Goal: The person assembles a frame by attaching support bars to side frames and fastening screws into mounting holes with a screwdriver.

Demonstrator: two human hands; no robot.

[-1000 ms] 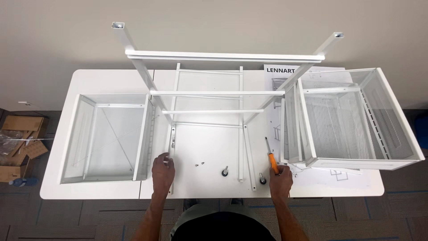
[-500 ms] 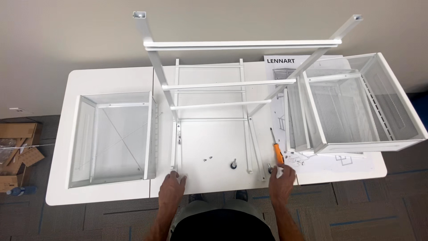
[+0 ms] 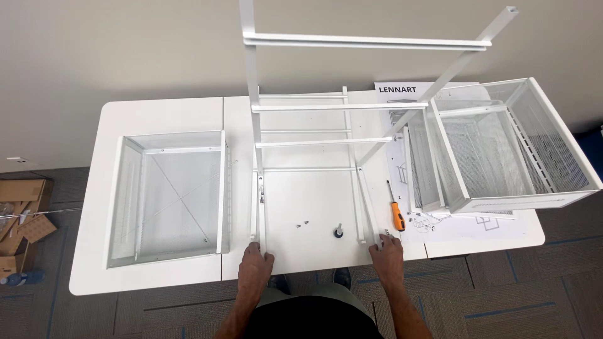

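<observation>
A white metal frame [image 3: 301, 135] with several crossbars stands on the white table [image 3: 163, 113], its legs rising toward the camera. My left hand [image 3: 255, 260] grips the frame's near left corner at the table's front edge. My right hand [image 3: 387, 250] grips the near right corner. Between my hands, inside the frame, lie a small black caster [image 3: 338, 231] and two small screws [image 3: 301, 223]. An orange-handled screwdriver [image 3: 396, 210] lies just right of the frame.
A white mesh drawer [image 3: 168, 194] lies open on the left of the table. Stacked white mesh drawers [image 3: 502, 147] sit at the right on instruction sheets [image 3: 402, 94]. Cardboard pieces [image 3: 22, 216] lie on the carpet at far left.
My view has shifted so the table sits further right. Both hands have moved to the frame's near corners; the right hand has shifted left, away from the screwdriver.
</observation>
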